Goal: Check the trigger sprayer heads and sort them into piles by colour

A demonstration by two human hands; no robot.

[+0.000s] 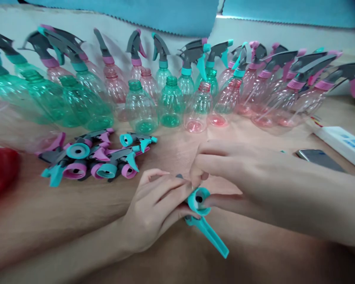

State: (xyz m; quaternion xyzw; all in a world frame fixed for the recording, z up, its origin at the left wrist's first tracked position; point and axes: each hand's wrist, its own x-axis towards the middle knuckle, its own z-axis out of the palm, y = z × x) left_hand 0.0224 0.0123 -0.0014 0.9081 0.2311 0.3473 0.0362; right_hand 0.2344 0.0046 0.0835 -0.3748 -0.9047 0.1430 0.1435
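A grey and turquoise trigger spray head (198,199) is between my hands above the front of the table, its round collar facing me and its turquoise trigger pointing down to the right. My left hand (156,203) is closed around the grey body, which its fingers mostly hide. My right hand (225,169) reaches in from the right with fingers bent, its thumb against the collar's rim and its index finger curled just above. To the left lies a pile of loose pink, turquoise and grey spray heads (77,170).
Several uncapped green bottles (170,102) and pink bottles (197,108) stand behind my hands. Bottles with spray heads fitted (292,90) line the wall. A phone (319,159) and a white box (343,144) lie right; something red (1,171) sits at left.
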